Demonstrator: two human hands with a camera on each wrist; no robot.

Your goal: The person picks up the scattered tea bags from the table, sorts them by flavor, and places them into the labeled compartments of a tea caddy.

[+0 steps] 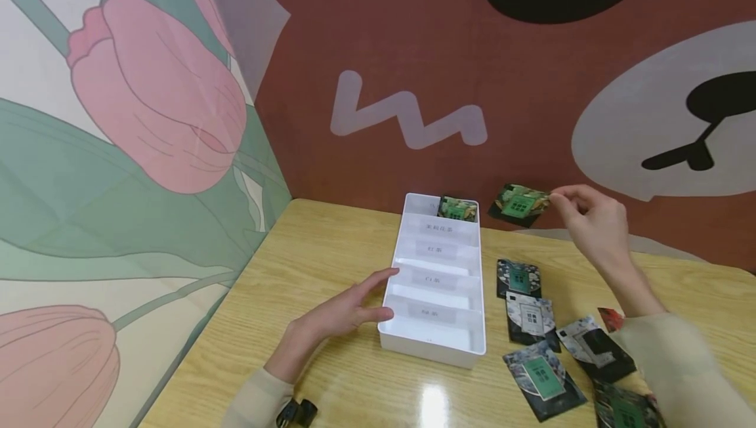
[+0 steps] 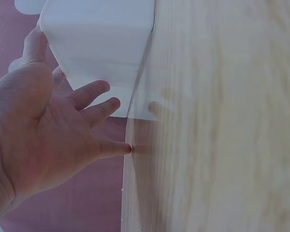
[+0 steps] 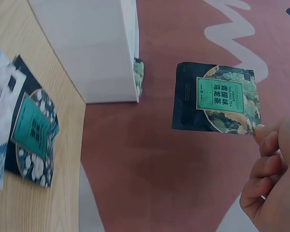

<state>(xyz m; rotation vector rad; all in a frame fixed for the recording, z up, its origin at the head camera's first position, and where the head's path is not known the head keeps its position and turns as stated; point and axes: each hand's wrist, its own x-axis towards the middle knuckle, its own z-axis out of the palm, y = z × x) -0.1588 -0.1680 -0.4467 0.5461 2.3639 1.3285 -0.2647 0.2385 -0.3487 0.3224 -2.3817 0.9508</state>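
Oolong tea sachet [image 1: 515,206], thin, flat and squarish, is up in the air just left of the right hand [image 1: 593,224], whose thumb and forefinger pinch it by one corner while the other fingers curl inward. One end of it is a plain dark band; the rest carries a leafy green print around a rectangular green label.

Left hand [image 1: 339,310] grasps nothing: its fingers are spread, with thumb and forefinger touching the near long side of a white tray [image 1: 428,354]. Smooth and slightly glossy, with rounded corners, this long box lies between the two hands and is split crosswise into five compartments with pale lettered labels. In the compartment farthest from the left hand leans a matching green sachet [image 1: 457,209].

Below and to the left of the right hand, flat packets lie on the surface [image 1: 331,244], which has a pale wood grain and a soft sheen: a dark packet with a teal label [image 1: 518,278], a white-and-black packet [image 1: 530,318] touching it, and, nearer the person, a blue-grey packet with a green label [image 1: 545,377]. Beside the right sleeve [image 1: 679,356] shows a small red packet [image 1: 611,318], partly hidden.
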